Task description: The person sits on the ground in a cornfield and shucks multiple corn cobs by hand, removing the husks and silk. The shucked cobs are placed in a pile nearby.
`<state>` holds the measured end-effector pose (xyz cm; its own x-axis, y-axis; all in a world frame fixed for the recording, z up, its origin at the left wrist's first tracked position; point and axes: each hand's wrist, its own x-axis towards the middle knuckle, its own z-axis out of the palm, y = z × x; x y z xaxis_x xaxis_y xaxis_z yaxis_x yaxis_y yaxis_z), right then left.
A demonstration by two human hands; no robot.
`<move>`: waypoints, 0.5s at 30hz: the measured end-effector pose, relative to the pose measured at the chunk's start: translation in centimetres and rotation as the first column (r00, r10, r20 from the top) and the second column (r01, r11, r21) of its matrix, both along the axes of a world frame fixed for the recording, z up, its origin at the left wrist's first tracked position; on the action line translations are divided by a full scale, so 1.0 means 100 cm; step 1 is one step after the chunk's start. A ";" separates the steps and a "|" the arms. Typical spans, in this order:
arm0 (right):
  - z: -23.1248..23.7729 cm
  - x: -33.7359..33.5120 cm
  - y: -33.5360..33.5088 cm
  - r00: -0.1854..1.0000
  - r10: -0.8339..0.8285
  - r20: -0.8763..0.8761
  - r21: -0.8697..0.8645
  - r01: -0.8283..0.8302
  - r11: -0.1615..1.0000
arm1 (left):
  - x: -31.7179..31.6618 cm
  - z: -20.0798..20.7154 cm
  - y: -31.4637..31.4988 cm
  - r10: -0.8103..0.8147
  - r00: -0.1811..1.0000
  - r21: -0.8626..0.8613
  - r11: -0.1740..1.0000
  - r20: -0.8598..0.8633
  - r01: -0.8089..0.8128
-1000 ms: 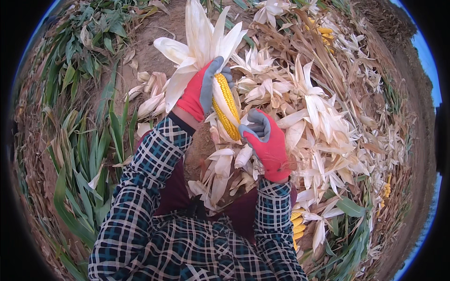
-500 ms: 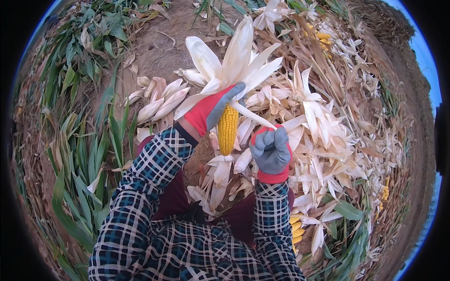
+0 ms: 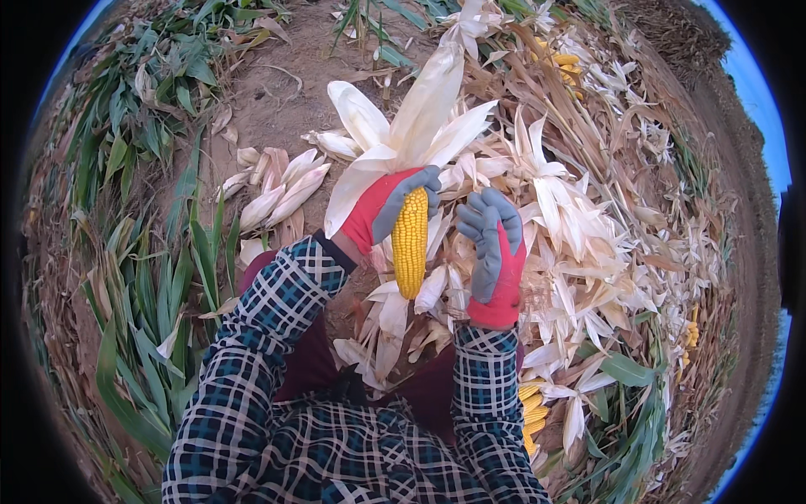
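My left hand [image 3: 378, 206], in a red and grey work glove, is closed around the upper end of an ear of corn [image 3: 410, 244]. Bare yellow kernels point down toward me, while pale husk leaves [image 3: 424, 109] fan out beyond the hand, peeled back from the cob. Just to the right of the ear is my gloved right hand [image 3: 495, 256], apart from it. Its fingers are loosely bent and somewhat spread, and nothing shows between them.
Dry husks [image 3: 571, 277] lie in a wide heap on the right. Several unopened ears [image 3: 285, 189] rest on bare soil at the left. Yellow cobs [image 3: 532, 416] lie by my right forearm, others [image 3: 567, 67] at the far right. Green stalks [image 3: 151, 336] cover the left side.
The husk strip pulled out between the ear and my right hand no longer shows there. My right fist has loosened and turned, its fingers now upward. The ear has shifted slightly nearer.
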<state>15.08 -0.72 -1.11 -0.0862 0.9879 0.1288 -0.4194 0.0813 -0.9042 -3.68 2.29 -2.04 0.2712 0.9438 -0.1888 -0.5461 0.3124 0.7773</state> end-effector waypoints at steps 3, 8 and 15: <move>-0.022 -0.029 -0.020 0.875 -0.026 0.483 0.057 -0.002 0.998 | -0.020 0.008 0.013 0.144 0.981 -0.053 0.989 0.133 -0.138; -0.043 -0.047 -0.031 0.832 0.292 0.472 -0.208 -0.217 0.954 | -0.036 -0.002 0.027 0.099 0.968 -0.055 0.994 0.231 -0.089; -0.012 -0.039 -0.061 0.828 0.559 0.040 -0.583 -0.435 0.686 | -0.099 -0.022 0.060 0.338 0.892 -0.141 0.940 0.301 -0.309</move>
